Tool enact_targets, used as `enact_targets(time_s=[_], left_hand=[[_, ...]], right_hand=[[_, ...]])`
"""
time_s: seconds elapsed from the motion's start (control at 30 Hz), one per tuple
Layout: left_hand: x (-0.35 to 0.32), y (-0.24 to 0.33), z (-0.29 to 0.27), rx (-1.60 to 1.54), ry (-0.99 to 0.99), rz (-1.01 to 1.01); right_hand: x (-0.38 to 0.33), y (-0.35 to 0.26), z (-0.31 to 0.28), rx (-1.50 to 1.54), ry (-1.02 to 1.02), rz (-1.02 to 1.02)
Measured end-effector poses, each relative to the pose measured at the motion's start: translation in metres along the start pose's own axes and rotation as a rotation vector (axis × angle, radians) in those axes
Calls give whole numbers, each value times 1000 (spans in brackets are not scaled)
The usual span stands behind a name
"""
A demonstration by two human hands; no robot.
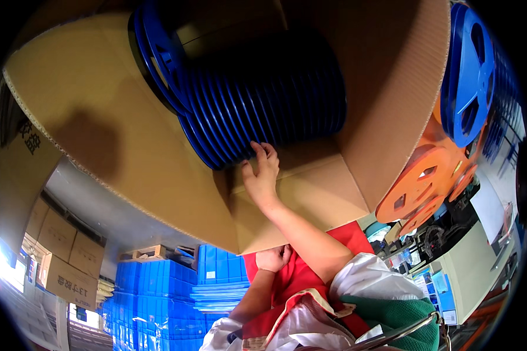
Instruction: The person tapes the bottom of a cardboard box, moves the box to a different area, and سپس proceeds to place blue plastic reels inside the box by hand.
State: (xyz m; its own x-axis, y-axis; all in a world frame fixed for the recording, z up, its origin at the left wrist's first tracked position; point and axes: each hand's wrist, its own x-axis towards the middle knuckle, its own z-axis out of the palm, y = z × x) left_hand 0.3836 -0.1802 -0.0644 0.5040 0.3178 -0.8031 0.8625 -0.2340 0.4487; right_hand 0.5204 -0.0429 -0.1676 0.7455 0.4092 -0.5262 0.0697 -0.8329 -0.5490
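Right now I am reaching my right hand point(262, 175), fingers spread and grasping nothing, up to the blue reels point(263, 105) stacked at twelve o'clock inside the cardboard box point(117, 146), my left hand point(273, 258) curling clenched at six o'clock; next I am judging the fingers need hooking a reel's rim.

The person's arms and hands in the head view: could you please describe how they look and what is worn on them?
Both hands are bare, with no gloves, rings or watch visible: the right hand and the left hand. Both forearms are uncovered, and white sleeves are pushed up past the elbows.
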Motion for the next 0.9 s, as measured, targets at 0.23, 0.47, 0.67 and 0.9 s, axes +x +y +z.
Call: enact_targets(time_s=[0.23,0.47,0.67,0.9], left_hand=[[-1,-5,11,16,134,95],[1,-9,19,-2,201,126],[0,-3,11,8,47,66],[0,-2,15,3,79,52]], right_hand=[[4,3,-3,226,-6,156],[10,13,-10,90,-20,89],[14,14,-16,57,-1,71],[21,22,-20,182,31,166]])
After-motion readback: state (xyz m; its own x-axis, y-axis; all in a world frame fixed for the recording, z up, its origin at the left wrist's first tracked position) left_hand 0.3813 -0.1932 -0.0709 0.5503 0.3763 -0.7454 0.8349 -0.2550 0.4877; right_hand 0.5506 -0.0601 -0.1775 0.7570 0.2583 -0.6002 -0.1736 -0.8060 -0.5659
